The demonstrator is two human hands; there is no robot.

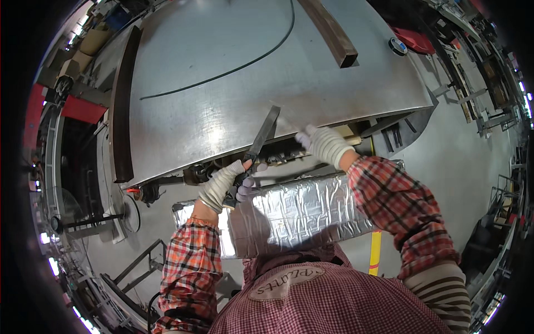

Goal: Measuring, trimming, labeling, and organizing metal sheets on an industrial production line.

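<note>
My left hand (pixel 225 183), in a pale glove with bare skin at the thumb, is closed round the black handle of a long, flat grey-bladed tool (pixel 261 134). Its blade slants up and right, with the blunt tip over the front edge of the metal table (pixel 194 125). Whether it is a knife or another blade cannot be made out. To the right, my right hand (pixel 325 145), in a similar glove, is near the table edge, its fingers pointing left toward the blade. Motion smears those fingertips, hiding whether anything is in them. Below both hands lies a long silver foil-covered block (pixel 300 214).
A thin dark rod or cable (pixel 222 75) curves across the tabletop. Brown metal bars lie at the right (pixel 331 33) and along the left side (pixel 123 111). A round tape-measure-like object (pixel 397 46) sits near the right edge. Tools (pixel 392 136) show under the table.
</note>
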